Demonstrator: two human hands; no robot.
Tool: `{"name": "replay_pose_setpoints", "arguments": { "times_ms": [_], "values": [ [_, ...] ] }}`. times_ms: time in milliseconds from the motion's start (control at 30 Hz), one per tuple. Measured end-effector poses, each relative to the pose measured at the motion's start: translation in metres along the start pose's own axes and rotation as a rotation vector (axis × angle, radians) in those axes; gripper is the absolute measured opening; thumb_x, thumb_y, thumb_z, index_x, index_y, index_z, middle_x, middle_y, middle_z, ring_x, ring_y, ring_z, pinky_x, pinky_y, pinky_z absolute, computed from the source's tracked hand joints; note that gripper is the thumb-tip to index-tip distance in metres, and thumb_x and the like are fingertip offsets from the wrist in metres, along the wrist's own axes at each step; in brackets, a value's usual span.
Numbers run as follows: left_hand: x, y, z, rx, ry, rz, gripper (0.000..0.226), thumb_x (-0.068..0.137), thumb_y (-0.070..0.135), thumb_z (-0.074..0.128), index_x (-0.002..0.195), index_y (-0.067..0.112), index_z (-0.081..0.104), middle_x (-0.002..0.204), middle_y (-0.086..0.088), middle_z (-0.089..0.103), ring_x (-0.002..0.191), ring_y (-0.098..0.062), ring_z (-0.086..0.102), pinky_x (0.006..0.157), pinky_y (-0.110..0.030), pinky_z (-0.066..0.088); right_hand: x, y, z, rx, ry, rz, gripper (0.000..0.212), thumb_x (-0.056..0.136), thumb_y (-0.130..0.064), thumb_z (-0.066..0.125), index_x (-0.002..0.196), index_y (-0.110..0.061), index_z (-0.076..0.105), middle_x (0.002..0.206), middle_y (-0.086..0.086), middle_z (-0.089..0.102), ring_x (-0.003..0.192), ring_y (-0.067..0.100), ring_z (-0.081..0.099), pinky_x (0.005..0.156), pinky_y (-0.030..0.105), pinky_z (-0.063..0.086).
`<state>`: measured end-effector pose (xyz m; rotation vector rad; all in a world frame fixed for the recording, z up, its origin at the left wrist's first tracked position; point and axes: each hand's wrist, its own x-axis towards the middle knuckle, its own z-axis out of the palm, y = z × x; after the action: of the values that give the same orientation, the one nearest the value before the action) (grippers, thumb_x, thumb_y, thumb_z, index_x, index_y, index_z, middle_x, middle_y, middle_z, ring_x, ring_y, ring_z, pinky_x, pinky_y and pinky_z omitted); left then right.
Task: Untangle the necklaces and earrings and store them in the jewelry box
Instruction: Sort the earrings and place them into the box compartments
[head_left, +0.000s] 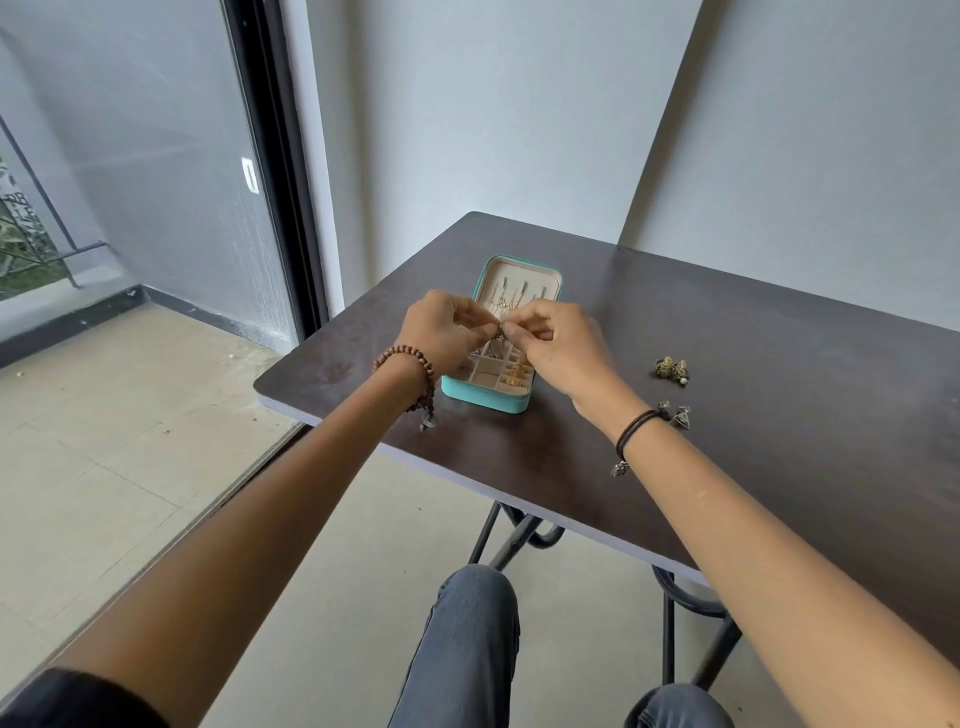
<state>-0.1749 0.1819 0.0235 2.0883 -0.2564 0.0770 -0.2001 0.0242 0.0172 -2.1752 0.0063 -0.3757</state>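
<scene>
A turquoise jewelry box lies open on the dark table, its cream lid tipped back with thin chains hanging inside. Gold pieces fill a front compartment. Just above the box, my left hand and my right hand meet fingertip to fingertip and both pinch one small dark-gold earring. My fingers hide most of that piece. To the right of my right hand lie a dark gold earring pair and a silver earring pair.
The table's left corner sits close to the box, with tiled floor below. A glass sliding door stands at the left. My knees and the table's black metal legs lie under the near edge.
</scene>
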Motion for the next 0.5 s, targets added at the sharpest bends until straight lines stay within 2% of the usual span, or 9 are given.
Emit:
{"name": "replay_pose_setpoints", "arguments": {
  "times_ms": [100, 200, 300, 367, 500],
  "values": [
    [0.0016, -0.0019, 0.0013, 0.024, -0.011, -0.007, 0.012, 0.087, 0.021, 0.073, 0.097, 0.014, 0.074, 0.087, 0.003, 0.068, 0.064, -0.005, 0.063, 0.048, -0.012, 0.051, 0.0027, 0.0021, 0.0006, -0.022, -0.009, -0.007, 0.007, 0.089, -0.023, 0.076, 0.096, -0.021, 0.078, 0.092, -0.006, 0.075, 0.086, 0.009, 0.068, 0.083, 0.023, 0.055],
    [0.0039, -0.0038, 0.0030, 0.045, -0.024, -0.013, 0.010, 0.087, 0.021, 0.073, 0.096, 0.015, 0.074, 0.094, -0.003, 0.072, 0.073, -0.013, 0.069, 0.067, -0.028, 0.061, 0.0056, 0.0037, 0.0009, -0.030, -0.013, -0.008, 0.009, 0.088, -0.021, 0.077, 0.097, -0.019, 0.078, 0.093, -0.004, 0.076, 0.086, 0.009, 0.068, 0.081, 0.020, 0.055],
    [0.0034, -0.0059, 0.0056, 0.089, -0.009, 0.009, 0.008, 0.086, 0.020, 0.074, 0.094, 0.019, 0.074, 0.096, -0.002, 0.073, 0.085, -0.020, 0.070, 0.076, -0.037, 0.061, 0.0066, 0.0044, 0.0016, -0.064, -0.019, -0.005, 0.012, 0.089, -0.018, 0.076, 0.100, -0.017, 0.078, 0.093, -0.003, 0.075, 0.080, 0.005, 0.066, 0.074, 0.011, 0.051],
    [0.0022, -0.0078, 0.0060, 0.114, 0.005, 0.027, 0.007, 0.084, 0.022, 0.075, 0.090, 0.025, 0.074, 0.092, 0.002, 0.073, 0.097, -0.025, 0.067, 0.081, -0.041, 0.059, 0.0061, 0.0043, 0.0017, -0.095, -0.031, -0.003, 0.012, 0.089, -0.016, 0.076, 0.101, -0.018, 0.077, 0.092, -0.004, 0.074, 0.079, 0.004, 0.065, 0.077, 0.015, 0.053],
    [0.0002, -0.0083, 0.0054, 0.153, 0.021, 0.052, 0.011, 0.080, 0.021, 0.076, 0.090, 0.024, 0.075, 0.087, 0.005, 0.071, 0.100, -0.025, 0.064, 0.079, -0.044, 0.058, 0.0057, 0.0041, 0.0021, -0.166, -0.042, -0.019, 0.011, 0.087, -0.015, 0.077, 0.096, -0.023, 0.077, 0.092, -0.003, 0.076, 0.085, 0.009, 0.070, 0.080, 0.022, 0.056]
  ]
}}
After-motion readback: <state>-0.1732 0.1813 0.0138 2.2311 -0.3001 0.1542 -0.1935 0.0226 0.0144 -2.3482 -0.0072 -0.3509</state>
